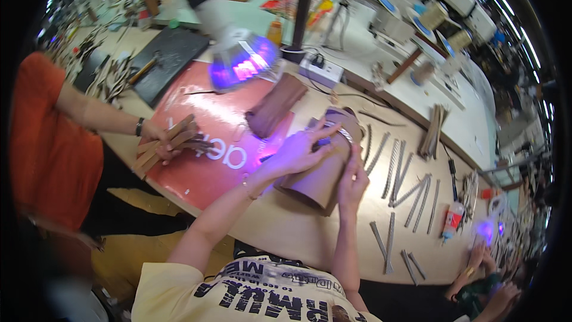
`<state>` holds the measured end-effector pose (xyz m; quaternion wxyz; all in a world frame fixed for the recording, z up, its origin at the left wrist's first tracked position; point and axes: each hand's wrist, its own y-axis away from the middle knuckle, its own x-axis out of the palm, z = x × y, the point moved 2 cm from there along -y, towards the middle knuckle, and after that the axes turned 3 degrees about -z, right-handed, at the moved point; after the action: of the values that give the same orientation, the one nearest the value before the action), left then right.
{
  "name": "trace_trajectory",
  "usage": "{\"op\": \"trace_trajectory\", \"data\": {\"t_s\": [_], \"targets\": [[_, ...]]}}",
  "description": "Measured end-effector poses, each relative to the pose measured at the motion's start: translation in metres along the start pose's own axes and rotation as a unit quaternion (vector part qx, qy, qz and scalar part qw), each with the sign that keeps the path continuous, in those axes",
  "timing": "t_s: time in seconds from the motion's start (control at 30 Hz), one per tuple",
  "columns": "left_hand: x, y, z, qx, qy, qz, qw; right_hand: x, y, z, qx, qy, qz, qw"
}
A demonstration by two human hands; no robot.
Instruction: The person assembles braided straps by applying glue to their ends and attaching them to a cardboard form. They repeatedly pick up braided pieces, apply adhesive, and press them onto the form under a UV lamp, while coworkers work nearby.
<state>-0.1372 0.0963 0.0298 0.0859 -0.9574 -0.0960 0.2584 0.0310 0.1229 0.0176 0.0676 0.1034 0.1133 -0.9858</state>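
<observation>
A brown tube [313, 185] lies slantwise on the table in front of me, and a grey-and-white patterned strip [345, 133] crosses its far part. My left hand [302, 148] rests on top of the tube from the left, fingers stretched out and apart, with the fingertips at the strip. At the tube's right side my right hand [353, 180] is closed, its fingertips at the strip's near end. The grip itself is partly hidden. Several similar patterned strips [391, 170] are spread on the table to the right. A folded brown piece [276, 105] lies beyond my left hand.
A lamp with purple light [243, 62] stands over a red sheet [179, 173]. At left, a person's hand [168, 146] holds brown strips. A white power strip [322, 71], a brown bundle [433, 131] and a glue bottle [453, 222] are on the table. Another person's hands [476, 259] show lower right.
</observation>
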Motion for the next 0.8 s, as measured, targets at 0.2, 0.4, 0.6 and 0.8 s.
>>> {"op": "trace_trajectory", "data": {"t_s": [0.2,0.4,0.6,0.8], "targets": [[-0.034,0.038,-0.011,-0.018,0.017,-0.235,0.972,-0.012,-0.028,0.006,-0.058,0.114,-0.04,0.991],[-0.086,0.15,-0.029,-0.168,0.368,-0.171,0.898,-0.007,-0.02,0.05,-0.006,0.089,0.057,0.994],[-0.104,0.228,-0.049,-0.22,0.537,-0.174,0.795,0.073,0.047,0.092,-0.262,0.11,0.14,0.949],[-0.127,0.247,-0.067,-0.178,0.677,-0.204,0.684,0.187,0.12,0.059,-0.468,0.126,0.304,0.82]]}}
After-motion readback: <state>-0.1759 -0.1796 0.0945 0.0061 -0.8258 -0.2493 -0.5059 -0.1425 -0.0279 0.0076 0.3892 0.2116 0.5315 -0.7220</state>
